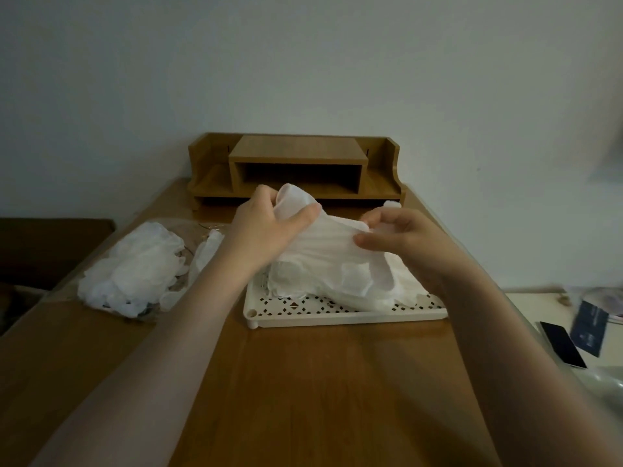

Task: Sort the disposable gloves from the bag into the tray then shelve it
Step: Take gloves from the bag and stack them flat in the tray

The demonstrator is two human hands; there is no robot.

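Against a pale wall, the wooden worktop point(320, 382) carries one desktop shelf point(296, 170) and one white perforated tray point(303, 306). Both hands pinch a single translucent glove point(323, 244) above the tray's heaped gloves point(337, 281), stretched left to right: left hand point(266, 227) gripping one end, right hand point(404, 237) the other. One clear bag point(135, 267) of uncountable gloves lies left.
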